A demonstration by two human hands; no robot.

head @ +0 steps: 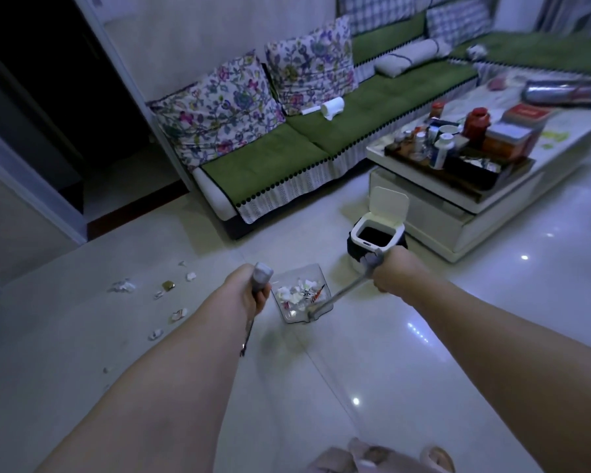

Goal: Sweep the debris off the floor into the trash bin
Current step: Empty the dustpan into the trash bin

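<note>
My left hand [249, 285] grips the grey top of a broom handle [262, 275]; the shaft runs down behind my forearm and the brush is hidden. My right hand [394, 273] holds the grey handle of a long-handled dustpan [347, 290]. The clear dustpan [289, 314] rests on the white tile floor between my hands, with several scraps of paper debris [299, 293] inside it. More debris [123, 285] lies scattered on the floor to the left. The trash bin [376, 235], white-rimmed with its lid [389, 204] flipped up, stands just beyond my right hand.
A green sofa [287, 165] with floral cushions runs along the back. A white coffee table [492, 199] loaded with bottles and boxes stands at the right, right behind the bin. A dark doorway [48, 114] opens at the left. My slippered feet [389, 459] show at the bottom.
</note>
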